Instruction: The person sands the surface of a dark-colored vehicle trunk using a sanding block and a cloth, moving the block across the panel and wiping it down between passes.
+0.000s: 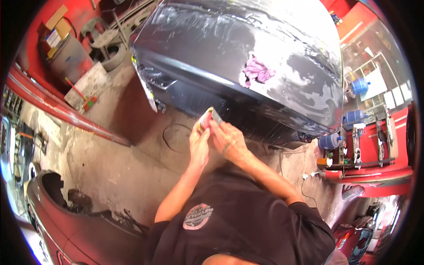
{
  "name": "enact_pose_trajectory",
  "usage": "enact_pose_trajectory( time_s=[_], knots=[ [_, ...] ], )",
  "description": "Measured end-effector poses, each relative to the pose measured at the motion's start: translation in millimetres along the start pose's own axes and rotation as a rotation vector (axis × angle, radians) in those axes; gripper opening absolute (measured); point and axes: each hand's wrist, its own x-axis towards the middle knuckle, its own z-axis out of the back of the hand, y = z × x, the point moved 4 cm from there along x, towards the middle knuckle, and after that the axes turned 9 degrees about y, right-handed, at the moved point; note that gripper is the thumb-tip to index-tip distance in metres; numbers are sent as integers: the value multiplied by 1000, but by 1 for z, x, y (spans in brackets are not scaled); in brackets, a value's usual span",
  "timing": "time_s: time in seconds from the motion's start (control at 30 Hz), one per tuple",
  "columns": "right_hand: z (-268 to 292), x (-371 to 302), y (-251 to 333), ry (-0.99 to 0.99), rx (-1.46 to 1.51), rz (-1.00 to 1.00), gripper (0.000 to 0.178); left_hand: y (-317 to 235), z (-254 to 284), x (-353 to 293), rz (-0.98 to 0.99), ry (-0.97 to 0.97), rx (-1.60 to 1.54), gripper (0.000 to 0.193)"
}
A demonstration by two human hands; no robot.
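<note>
In front of my chest, both hands close on one small object, a pink pad with a grey sheet and a yellowish edge (pixel 211 113). Around its left side are the fingers of my left hand (pixel 201 143), partly covering it. My right hand (pixel 229 139) grips the other side with bent fingers. Just beyond them stands a black car body (pixel 194 48), its upper panel streaked with pale, wet-looking patches. A crumpled purple cloth (pixel 258 70) lies on that panel, apart from my hands.
A broom (pixel 90 102) and a tire (pixel 112 57) are at the far left, by a red post (pixel 66 110). Another dark car (pixel 84 234) stands near left. Blue water jugs (pixel 330 141) and a fire extinguisher (pixel 332 174) line the right. A thin hose (pixel 165 141) curls on the floor.
</note>
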Motion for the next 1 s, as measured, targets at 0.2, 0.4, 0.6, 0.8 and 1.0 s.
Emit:
enact_pose_trajectory(
  time_s=[0.2, 0.4, 0.6, 0.8, 1.0],
  knots=[
    [18, -6, 1, -1, 35, -132, 51, 3, -9, 1, 33, 36, 31, 47],
    [16, -2, -1, -117, 258, -85, 32, 7, 6, 0, 24, 59, -26, 40],
    [11, -10, -2, -212, 209, -67, 30, 1, 0, -2, 77, 39, -118, 41],
    [-9, -12, -5, -88, 216, -109, 53, -9, 1, -2, 41, 59, 95, 40],
    [3, -6, -6, -53, 199, 6, 60, -11, 14, 2, 9, -46, 128, 34]
  ],
)
